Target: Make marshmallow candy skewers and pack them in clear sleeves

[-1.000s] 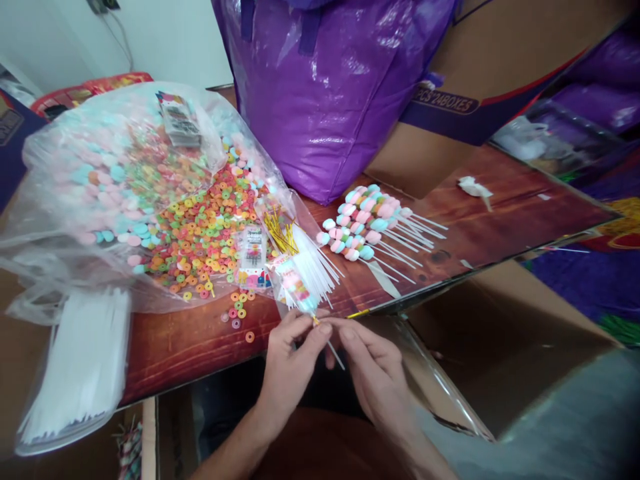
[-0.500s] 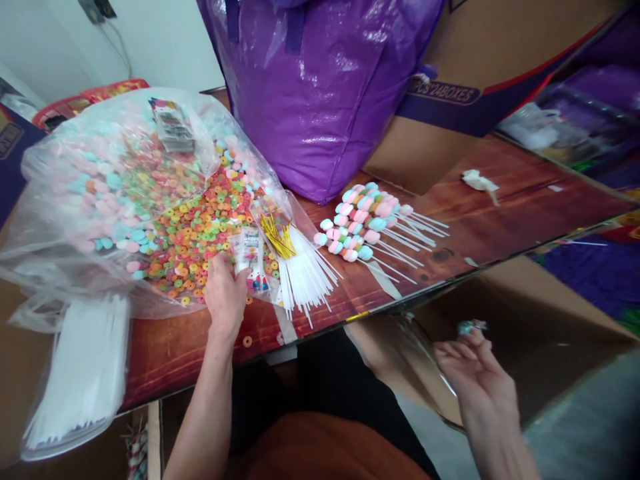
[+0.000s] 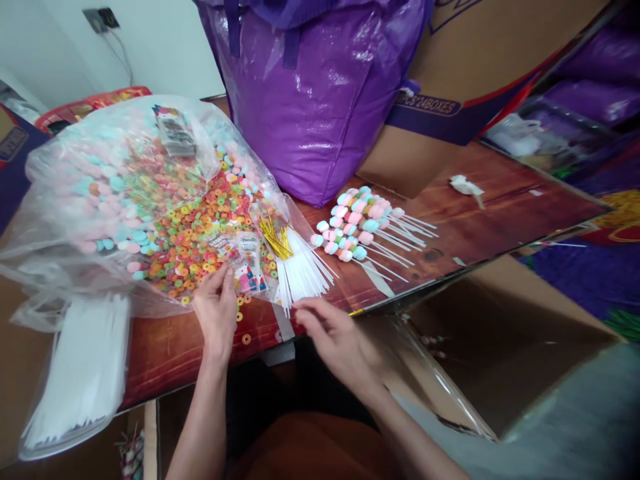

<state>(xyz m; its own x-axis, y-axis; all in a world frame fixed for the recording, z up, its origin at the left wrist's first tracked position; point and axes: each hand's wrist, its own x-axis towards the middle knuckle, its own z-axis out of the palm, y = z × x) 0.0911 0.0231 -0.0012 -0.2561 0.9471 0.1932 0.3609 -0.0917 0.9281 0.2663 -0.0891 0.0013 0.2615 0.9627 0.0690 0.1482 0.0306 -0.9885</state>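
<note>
My left hand (image 3: 216,307) is closed in a pinch at the near edge of the candy pile, holding a small clear printed bag (image 3: 224,245) that stands up from its fingertips. More printed bags (image 3: 251,263) lie just right of it. My right hand (image 3: 337,340), slightly blurred, is open with fingers a little apart, close to the lower ends of the white sticks (image 3: 303,273). Gold twist ties (image 3: 276,237) rest on top of those sticks. Further right lie several marshmallow and ring-candy skewers (image 3: 355,223) in a row, sticks pointing right.
A big clear bag (image 3: 55,193) holds marshmallows and ring candies (image 3: 185,257). Another bundle of white sticks (image 3: 83,367) hangs over the left edge. A purple bag (image 3: 305,113) and a carton (image 3: 415,153) stand behind. An open cardboard box (image 3: 505,353) sits below the table's right side.
My right hand has swung left from over the open box to the white sticks; the small wrapped thing at its fingertips is gone. My left hand has lifted a small clear bag from the others.
</note>
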